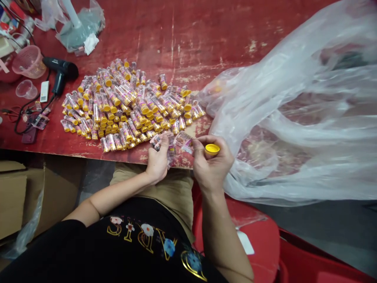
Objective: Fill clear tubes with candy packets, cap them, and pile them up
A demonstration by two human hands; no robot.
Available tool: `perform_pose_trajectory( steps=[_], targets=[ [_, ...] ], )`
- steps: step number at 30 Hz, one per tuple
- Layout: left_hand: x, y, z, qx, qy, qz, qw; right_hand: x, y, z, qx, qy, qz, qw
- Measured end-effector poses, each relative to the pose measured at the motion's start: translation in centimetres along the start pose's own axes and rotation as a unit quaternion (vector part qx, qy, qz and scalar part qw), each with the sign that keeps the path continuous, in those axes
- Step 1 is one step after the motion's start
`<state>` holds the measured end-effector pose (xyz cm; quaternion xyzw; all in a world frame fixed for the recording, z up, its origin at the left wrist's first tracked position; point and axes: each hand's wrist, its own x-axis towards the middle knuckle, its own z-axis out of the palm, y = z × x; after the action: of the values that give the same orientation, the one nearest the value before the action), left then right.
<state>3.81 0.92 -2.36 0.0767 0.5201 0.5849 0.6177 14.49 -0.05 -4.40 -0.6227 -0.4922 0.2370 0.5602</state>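
My left hand (157, 163) is closed on several clear printed plastic sleeves (156, 141) at the table's near edge. Close beside it, my right hand (212, 169) grips a small yellow-ended tube (212, 148), its round yellow end facing up; the fingers cover the rest of it. Another clear printed sleeve (184, 140) sits at the tips of my right thumb and forefinger, between the two hands. Just beyond my hands lies a big heap of small clear tubes (129, 102) with yellow ends and pink-purple printed wraps.
A large translucent plastic bag (265, 118) spreads over the table's right side. At the left lie a black hair dryer (60, 72), a pink basket (28, 62) and a clear cup (26, 89). Cardboard boxes (55, 184) stand below left; a red chair (259, 236) is below right.
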Motion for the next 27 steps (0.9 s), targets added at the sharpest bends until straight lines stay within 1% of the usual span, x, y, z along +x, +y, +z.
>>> perform_pose_trajectory(
  steps=[2,4,6,9,11,12,14,16,18,21,24,26,27],
  targets=[
    [-0.4,0.1,0.0,0.005,-0.005,-0.036,0.999,0.1,-0.3,-0.2,-0.004,0.002,-0.018,1.000],
    [-0.7,0.2,-0.1,0.003,-0.022,-0.055,0.998,0.3,-0.5,-0.4,-0.002,0.002,-0.022,1.000],
    [-0.7,0.3,-0.1,-0.008,-0.029,-0.052,0.998,0.5,-0.5,-0.6,0.007,0.012,-0.012,1.000],
    [-0.4,0.5,-0.1,-0.022,-0.017,-0.037,0.999,0.8,-0.2,-0.9,0.022,0.054,0.006,0.998],
    [-0.3,0.6,0.0,-0.020,-0.020,-0.031,0.999,1.1,0.1,-1.0,0.027,0.079,0.014,0.996],
    [-0.4,0.7,0.1,-0.018,-0.031,-0.032,0.999,1.2,0.2,-1.1,0.029,0.084,0.017,0.996],
    [-0.7,0.8,0.4,-0.016,-0.073,-0.042,0.996,1.2,0.3,-1.2,0.026,0.094,0.016,0.995],
    [-1.3,0.8,0.6,-0.008,-0.111,-0.059,0.992,1.1,0.3,-1.3,0.012,0.102,0.002,0.995],
    [-1.7,0.7,0.8,0.007,-0.131,-0.076,0.988,1.0,0.3,-1.3,-0.003,0.101,-0.019,0.995],
    [-2.0,0.7,1.1,0.029,-0.140,-0.095,0.985,0.7,0.0,-1.2,-0.009,0.091,-0.036,0.995],
    [-2.0,0.7,1.3,0.050,-0.142,-0.107,0.983,0.6,-0.4,-0.9,0.000,0.101,-0.035,0.994],
    [-2.0,0.7,1.6,0.051,-0.137,-0.111,0.983,0.6,-0.7,-0.8,0.024,0.112,-0.014,0.993],
    [-2.1,0.8,1.7,0.045,-0.129,-0.108,0.985,0.7,-0.8,-0.7,0.045,0.112,0.007,0.993]
  ],
)
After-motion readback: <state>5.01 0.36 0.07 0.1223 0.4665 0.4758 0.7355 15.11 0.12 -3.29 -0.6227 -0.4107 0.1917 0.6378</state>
